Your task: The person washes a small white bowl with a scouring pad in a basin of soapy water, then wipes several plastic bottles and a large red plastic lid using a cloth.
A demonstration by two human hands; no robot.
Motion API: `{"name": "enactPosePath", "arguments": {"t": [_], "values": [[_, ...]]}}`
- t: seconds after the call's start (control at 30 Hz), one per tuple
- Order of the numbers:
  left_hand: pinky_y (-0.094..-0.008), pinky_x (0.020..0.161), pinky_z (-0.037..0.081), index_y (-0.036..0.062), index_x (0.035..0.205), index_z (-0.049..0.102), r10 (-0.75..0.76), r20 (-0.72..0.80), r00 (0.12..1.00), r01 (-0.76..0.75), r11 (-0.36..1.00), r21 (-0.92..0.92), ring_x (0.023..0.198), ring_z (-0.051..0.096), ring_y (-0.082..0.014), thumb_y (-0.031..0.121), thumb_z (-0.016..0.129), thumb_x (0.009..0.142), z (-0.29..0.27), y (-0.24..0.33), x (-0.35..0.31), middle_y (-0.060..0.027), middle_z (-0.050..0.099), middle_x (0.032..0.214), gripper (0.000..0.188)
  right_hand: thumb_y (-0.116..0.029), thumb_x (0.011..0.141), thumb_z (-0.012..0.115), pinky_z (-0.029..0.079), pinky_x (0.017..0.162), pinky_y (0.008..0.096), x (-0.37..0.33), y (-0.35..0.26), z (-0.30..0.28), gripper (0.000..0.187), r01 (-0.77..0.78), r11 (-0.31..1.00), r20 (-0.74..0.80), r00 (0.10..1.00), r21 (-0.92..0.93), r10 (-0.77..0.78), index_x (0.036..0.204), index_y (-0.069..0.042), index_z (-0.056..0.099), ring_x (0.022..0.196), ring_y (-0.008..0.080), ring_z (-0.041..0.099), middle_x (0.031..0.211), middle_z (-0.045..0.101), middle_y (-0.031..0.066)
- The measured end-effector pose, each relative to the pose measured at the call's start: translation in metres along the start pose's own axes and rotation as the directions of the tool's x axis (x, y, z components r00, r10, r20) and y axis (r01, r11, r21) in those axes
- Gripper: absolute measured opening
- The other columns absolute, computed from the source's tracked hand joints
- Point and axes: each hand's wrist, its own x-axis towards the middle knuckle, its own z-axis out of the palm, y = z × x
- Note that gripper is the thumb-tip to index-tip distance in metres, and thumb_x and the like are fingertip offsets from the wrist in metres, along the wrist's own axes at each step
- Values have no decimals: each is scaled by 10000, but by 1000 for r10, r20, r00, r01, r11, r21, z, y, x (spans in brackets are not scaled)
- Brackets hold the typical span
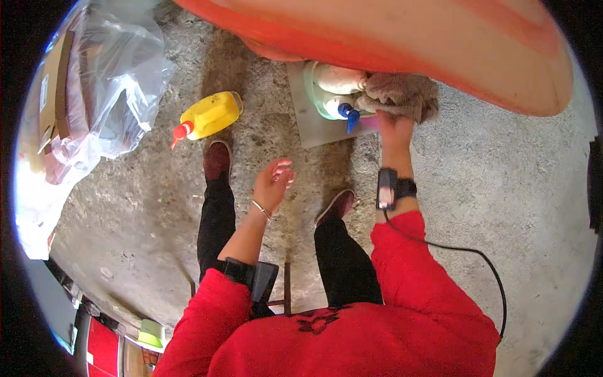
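Note:
My right hand [396, 129] reaches forward to a bunched grey-brown cloth [403, 94] and grips its near edge; the cloth hides most of the fingers. Beside the cloth, a pale green, clear-walled container [308, 80] holds white bottles, one with a blue spray head [349, 115]. My left hand [273, 182] hovers over the floor in front of my body, fingers loosely curled and nothing visible in them. Farther left lies a yellow jug [213, 115] on its side, its red cap [183, 131] pointing toward me.
A large orange-red and cream curved object [402, 38] spans the top, overhanging the container. A flat grey sheet [301, 125] lies beneath the container. Clear plastic wrap [125, 94] and a cardboard piece [58, 88] are at far left. A black cable [465, 249] runs from my right wrist.

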Motion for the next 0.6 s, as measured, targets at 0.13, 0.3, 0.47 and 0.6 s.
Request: {"name": "enactPosePath", "arguments": {"t": [0.13, 0.3, 0.47, 0.6], "values": [[-226, 605, 442, 50, 1025, 508, 425, -27, 905, -394, 860, 325, 698, 542, -101, 85, 508, 795, 21, 23, 29, -42, 571, 833, 232, -289, 844, 472, 347, 944, 393, -30, -16, 29, 413, 2, 986, 91, 996, 165, -17, 1190, -74, 407, 1102, 247, 423, 1221, 431, 91], [-362, 738, 440, 88, 1071, 488, 574, 166, 802, -540, 578, 612, 867, 528, -307, 68, 542, 718, 100, 99, 85, -151, 524, 1004, 358, -307, 853, 441, 417, 862, 384, -22, -30, 45, 367, -122, 987, -63, 991, -108, 116, 1149, -91, 430, 1017, 236, 481, 1121, 494, 78], [-357, 861, 404, 75, 1197, 390, 707, 421, 568, -689, 128, 713, 987, 495, -319, 168, 645, 654, 136, 137, 142, -176, 459, 1146, 608, -328, 836, 479, 372, 908, 403, -23, -34, 38, 435, 395, 742, 328, 912, -541, -247, 1193, -95, 392, 1087, 249, 421, 1179, 444, 81], [-375, 967, 284, 93, 1231, 341, 510, 693, 510, -780, -66, 622, 1145, 354, -325, 109, 560, 676, 172, 149, 138, -186, 395, 1222, 596, -363, 830, 486, 322, 958, 427, -30, -58, 42, 507, -53, 983, 122, 992, 174, 32, 1234, -90, 348, 1142, 272, 367, 1239, 393, 88]]}}
